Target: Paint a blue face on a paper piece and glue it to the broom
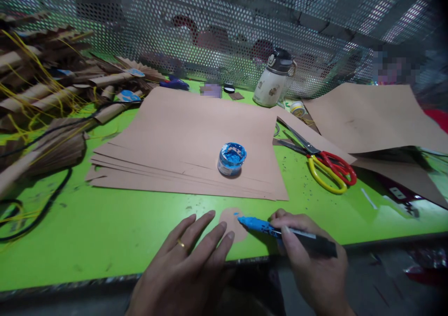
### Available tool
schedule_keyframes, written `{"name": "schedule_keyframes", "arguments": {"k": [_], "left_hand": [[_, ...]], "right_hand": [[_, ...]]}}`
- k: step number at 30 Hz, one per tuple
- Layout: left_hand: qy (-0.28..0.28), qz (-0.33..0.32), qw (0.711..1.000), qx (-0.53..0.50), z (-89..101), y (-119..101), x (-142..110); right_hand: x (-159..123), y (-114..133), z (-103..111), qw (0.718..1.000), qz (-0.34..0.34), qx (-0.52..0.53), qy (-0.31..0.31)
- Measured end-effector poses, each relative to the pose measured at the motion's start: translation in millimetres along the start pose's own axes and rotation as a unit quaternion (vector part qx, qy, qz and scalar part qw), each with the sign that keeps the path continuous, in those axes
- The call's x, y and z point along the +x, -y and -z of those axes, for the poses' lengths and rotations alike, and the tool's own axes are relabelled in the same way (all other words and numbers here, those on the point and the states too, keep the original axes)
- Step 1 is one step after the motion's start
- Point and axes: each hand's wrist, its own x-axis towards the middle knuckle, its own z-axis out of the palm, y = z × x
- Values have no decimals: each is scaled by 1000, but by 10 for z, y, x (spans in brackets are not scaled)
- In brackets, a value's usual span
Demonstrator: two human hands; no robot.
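Observation:
A small round piece of brown paper (231, 232) lies near the table's front edge, with a short blue mark on it. My left hand (196, 250) rests with fingers spread, two fingertips on the paper's left side. In my right hand (304, 255) is a black marker pen (311, 242), its front end coated in blue paint and its tip touching or just above the paper. Behind the paper, an open jar of blue paint (231, 159) stands on a stack of brown paper sheets (196, 124).
Scissors (331, 169) with red and yellow handles lie at the right. A flask (273, 79) stands at the back, before a perforated metal screen (224, 36). Folded paper pieces with yellow strings (42, 82) are piled left. More brown paper (378, 115) lies right on the green table (115, 241).

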Motion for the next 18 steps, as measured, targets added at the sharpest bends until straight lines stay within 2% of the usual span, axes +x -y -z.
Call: {"name": "schedule_keyframes", "arguments": {"k": [5, 10, 14, 18], "left_hand": [[16, -25, 999, 16, 59, 31, 30], [-7, 8, 1000, -14, 24, 25, 2], [19, -13, 1000, -2, 45, 34, 15], [21, -18, 1000, 7, 57, 35, 28]], "right_hand": [[-1, -7, 1, 1000, 2, 14, 18], [-7, -9, 4, 1000, 3, 11, 12], [-13, -17, 13, 1000, -8, 19, 20], [-29, -41, 20, 999, -22, 27, 7]]}}
